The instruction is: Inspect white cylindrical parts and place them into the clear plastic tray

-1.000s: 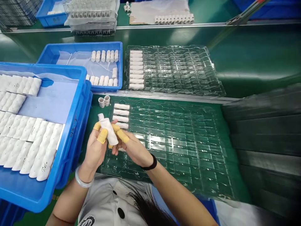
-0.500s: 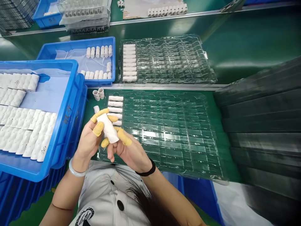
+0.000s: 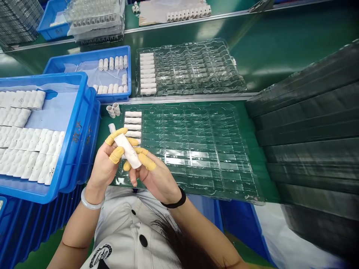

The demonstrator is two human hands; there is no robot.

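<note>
On my feed the left hand (image 3: 105,166) and right hand (image 3: 158,179) pinch a matte white tube (image 3: 127,150) between them, their fingertips curled round it in yellow rubber finger cots (image 3: 116,154), so both are grasping, not released. The tube lies slantwise above a clear ribbed plastic blister tray (image 3: 202,149). A thin white stub (image 3: 112,128) pokes out by the left index finger; I cannot tell if it joins the tube. Just ahead, a row of white tubes (image 3: 132,122) sits in the tray's slots, and two short ribbed rings (image 3: 113,110) stand near the tray's corner. To the left, the raised rim of a blue plastic crate (image 3: 80,108), packed with white padded rolls (image 3: 30,142), sits close to the left hand. Room for moving opens rightward over the tray's ridged pockets. Beyond, a glossy green belt (image 3: 263,63) carries a second blister tray (image 3: 190,67).
</note>
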